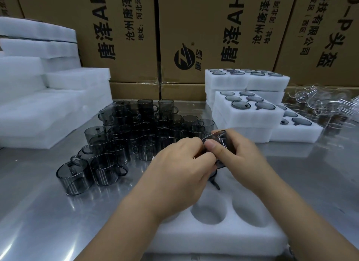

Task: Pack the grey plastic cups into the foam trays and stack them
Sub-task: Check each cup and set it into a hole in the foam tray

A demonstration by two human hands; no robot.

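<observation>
Grey plastic cup (220, 144), tilted and held over the far end of the foam tray (213, 239) that lies nearest the person. The left hand (180, 163) and right hand (240, 152) are drawn close together on this one cup: the right thumb lies across its wall with the fingers curled behind, and the left fingers pinch it from the other side. A dark part (213, 181) shows just below the hands, over the foam; whether it is this cup's handle or another piece cannot be told.

Two round cavities (207, 212) nearer the person stand unfilled. The step in hand is judged to be seating the cup, and it probably goes best with the cup turned first so that its handle meets the cavity's side notch, then lowered level and pressed by the rim, not the wall, until it sits flush with the foam — as the cups do in the filled trays (248, 115) stacked to the right.

Loose cups (136, 128) stand crowded on the steel table (48, 212) to the left, within reach. Blank foam pieces (38, 105) are piled at far left, clear plastic parts (320, 101) lie at far right, and printed cartons (194, 37) close the background — much remains to pack.
</observation>
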